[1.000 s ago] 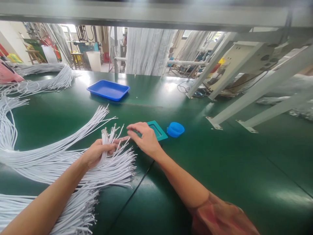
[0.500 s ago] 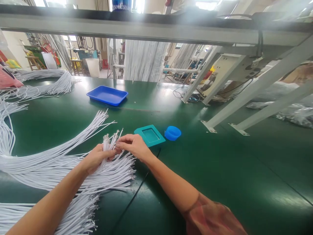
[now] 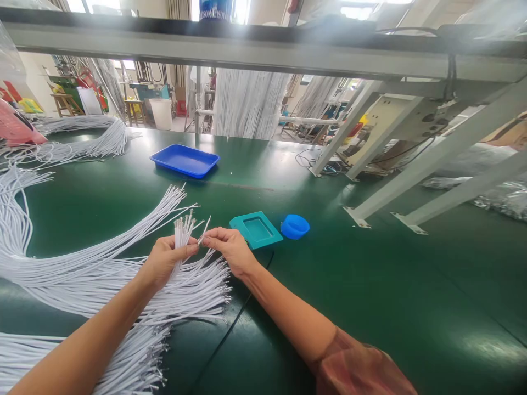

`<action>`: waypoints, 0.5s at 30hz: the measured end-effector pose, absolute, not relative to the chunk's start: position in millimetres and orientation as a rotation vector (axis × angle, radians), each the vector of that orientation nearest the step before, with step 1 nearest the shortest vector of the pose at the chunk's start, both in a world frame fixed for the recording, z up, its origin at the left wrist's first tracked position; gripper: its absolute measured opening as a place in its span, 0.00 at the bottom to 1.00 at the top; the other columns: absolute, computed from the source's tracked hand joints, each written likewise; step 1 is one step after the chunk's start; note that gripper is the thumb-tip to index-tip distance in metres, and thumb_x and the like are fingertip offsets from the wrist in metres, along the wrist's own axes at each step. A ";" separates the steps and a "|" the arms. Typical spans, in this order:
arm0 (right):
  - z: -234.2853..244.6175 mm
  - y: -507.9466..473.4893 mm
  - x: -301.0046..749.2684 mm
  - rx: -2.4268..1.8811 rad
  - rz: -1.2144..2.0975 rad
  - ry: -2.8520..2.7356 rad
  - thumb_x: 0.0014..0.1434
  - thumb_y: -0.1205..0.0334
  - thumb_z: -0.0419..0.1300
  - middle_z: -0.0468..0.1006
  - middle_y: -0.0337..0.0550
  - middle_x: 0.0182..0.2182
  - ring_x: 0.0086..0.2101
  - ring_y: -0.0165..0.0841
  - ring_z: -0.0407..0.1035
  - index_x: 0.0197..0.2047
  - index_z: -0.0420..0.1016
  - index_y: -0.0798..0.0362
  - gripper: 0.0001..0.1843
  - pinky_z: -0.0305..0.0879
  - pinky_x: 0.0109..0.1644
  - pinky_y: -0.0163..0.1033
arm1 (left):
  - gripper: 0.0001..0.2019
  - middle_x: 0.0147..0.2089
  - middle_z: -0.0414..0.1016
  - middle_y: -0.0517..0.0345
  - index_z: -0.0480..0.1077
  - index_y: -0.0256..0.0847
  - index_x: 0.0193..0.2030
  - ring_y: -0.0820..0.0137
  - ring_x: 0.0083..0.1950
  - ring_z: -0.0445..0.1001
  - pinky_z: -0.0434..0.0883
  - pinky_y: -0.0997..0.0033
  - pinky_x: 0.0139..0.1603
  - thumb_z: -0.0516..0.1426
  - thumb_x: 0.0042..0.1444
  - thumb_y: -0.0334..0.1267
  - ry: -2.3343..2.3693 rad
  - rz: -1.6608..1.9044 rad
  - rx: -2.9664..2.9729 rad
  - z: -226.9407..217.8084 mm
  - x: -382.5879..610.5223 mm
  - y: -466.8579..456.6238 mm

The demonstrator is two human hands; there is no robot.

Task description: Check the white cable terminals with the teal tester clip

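My left hand (image 3: pixel 169 258) is closed round a bundle of white cables (image 3: pixel 183 230), whose metal-tipped ends point up above the thumb. Just to the right, my right hand (image 3: pixel 230 248) pinches a single white cable (image 3: pixel 205 229) between thumb and fingertips, close beside the bundle. Under both hands a thick spread of white cables (image 3: pixel 193 293) lies on the green table, their ends fanned to the right. Another cable bunch (image 3: pixel 135 227) curves across the table behind my left hand. Beyond my right hand lies a teal tray (image 3: pixel 269 235) with a square recess.
A round blue dish (image 3: pixel 295 226) stands right of the teal tray. Farther back is a blue rectangular tray (image 3: pixel 185 160). Slanted metal legs (image 3: pixel 387 170) are fixed to the table at the right, under a long beam (image 3: pixel 247 52). Coiled white cables (image 3: pixel 107 137) lie at the back left.
My right hand has drawn slightly away from the bundle, and the pinched cable now stands apart from it. The whole view has shifted a little.
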State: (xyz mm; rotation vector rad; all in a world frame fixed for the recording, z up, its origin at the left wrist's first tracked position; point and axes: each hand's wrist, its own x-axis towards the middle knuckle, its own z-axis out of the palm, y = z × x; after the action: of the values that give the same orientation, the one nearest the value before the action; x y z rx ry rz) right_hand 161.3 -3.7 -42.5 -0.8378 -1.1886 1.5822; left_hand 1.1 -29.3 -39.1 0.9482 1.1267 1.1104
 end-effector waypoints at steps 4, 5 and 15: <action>-42.3 -3.2 160.6 -0.741 1.810 -1.084 0.41 0.59 0.66 0.74 0.37 0.23 0.28 0.25 0.64 0.25 0.77 0.55 0.08 0.59 0.38 0.34 | 0.07 0.26 0.73 0.58 0.75 0.34 0.28 0.76 0.29 0.67 0.61 0.77 0.32 0.65 0.39 0.33 1.036 1.077 0.914 -34.4 1.5 -30.7; -41.5 -2.4 162.1 -0.752 1.808 -1.108 0.42 0.59 0.66 0.73 0.37 0.24 0.28 0.25 0.64 0.27 0.77 0.55 0.09 0.59 0.38 0.34 | 0.07 0.26 0.73 0.58 0.75 0.34 0.28 0.76 0.29 0.66 0.61 0.77 0.31 0.65 0.40 0.33 1.032 1.067 0.900 -34.1 1.8 -30.8; -19.3 -0.5 178.3 -0.709 0.940 -2.012 0.47 0.64 0.64 0.73 0.40 0.36 0.43 0.30 0.63 0.36 0.76 0.50 0.10 0.61 0.46 0.36 | 0.07 0.25 0.71 0.58 0.74 0.34 0.27 0.76 0.25 0.65 0.60 0.77 0.25 0.65 0.38 0.32 1.082 0.930 0.814 -30.6 -4.7 -33.7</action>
State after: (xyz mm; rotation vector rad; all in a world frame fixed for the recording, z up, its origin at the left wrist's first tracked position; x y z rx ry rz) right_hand 178.3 -0.5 -19.3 -0.7087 -2.0117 0.9403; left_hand -4.7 -33.7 -30.6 0.8143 1.0815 0.9295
